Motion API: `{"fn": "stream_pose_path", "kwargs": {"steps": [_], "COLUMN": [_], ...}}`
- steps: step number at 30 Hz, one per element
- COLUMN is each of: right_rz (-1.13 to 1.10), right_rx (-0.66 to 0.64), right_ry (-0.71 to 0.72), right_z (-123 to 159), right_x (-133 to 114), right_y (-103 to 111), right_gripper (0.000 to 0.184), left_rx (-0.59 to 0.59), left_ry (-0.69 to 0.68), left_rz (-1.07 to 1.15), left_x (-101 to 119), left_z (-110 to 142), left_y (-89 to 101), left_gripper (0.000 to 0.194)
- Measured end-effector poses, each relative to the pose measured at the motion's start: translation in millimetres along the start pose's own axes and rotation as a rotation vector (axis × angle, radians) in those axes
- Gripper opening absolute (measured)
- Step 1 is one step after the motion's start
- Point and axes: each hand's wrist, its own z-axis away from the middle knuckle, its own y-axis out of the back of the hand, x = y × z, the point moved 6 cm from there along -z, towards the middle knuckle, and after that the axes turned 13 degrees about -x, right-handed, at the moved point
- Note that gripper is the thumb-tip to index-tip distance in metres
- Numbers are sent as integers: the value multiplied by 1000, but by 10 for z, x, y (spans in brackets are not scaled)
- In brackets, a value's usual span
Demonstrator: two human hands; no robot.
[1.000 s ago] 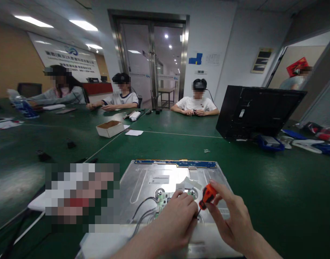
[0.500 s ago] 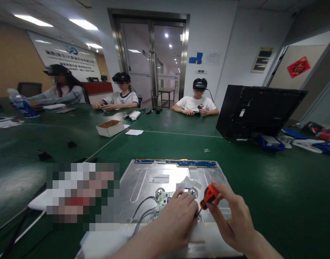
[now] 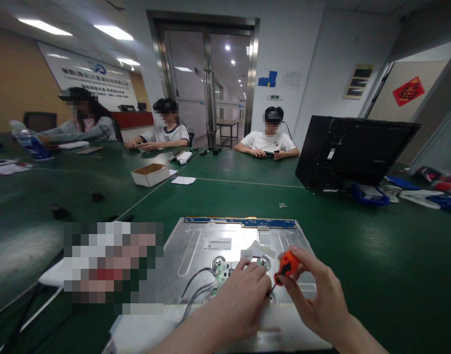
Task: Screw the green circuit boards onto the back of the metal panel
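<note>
My right hand [image 3: 323, 295] pinches the orange and black handle of a small screwdriver [image 3: 289, 264] between thumb and fingers. The screwdriver leans, its thin shaft running down and left to a round mount on a silver metal panel [image 3: 194, 246]. My left hand [image 3: 243, 290] lies over a green circuit board [image 3: 222, 270], fingers curled together beside the shaft. Its thumb and fingertips are mostly hidden, so what it grips does not show. Grey cables [image 3: 196, 295] lead from the board toward the near edge. A blue circuit strip [image 3: 240, 222] runs along the panel's far edge.
Left of the panel, a white flat object [image 3: 52, 275] is partly blurred out. A small open box [image 3: 150, 175] stands farther back on the green table [image 3: 240, 196]. A large black monitor [image 3: 351, 152] stands at right. Three people sit across the table.
The screwdriver handle has turned a little in my right fingers, showing its black patches differently. My left hand and the panel stay where they were.
</note>
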Motion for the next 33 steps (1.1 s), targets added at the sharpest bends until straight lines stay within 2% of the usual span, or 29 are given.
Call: {"fn": "stream_pose_path", "kwargs": {"steps": [6,11,20,25,33], "right_rz": [28,11,38,-6,-4], "right_rx": [26,10,13,22,-85], "right_ry": [-20,-12,-13,10,-17], "right_z": [43,1,11,-18,-10], "right_x": [36,27,35,19,8], "right_y": [-24,-16,-8,-8,-31], "right_gripper": [37,37,41,44,44], "left_rx": [-6,14,9,20,35], "left_ry": [-5,-12,-19,-1,2], "left_rz": [18,32,57,41,60], "left_x": [-2,-39,-30,-16,-26], "left_z": [5,-10,-5,1,-9], "left_y": [9,-26,-7,-5,-14], "left_gripper": [20,27,20,23,23]}}
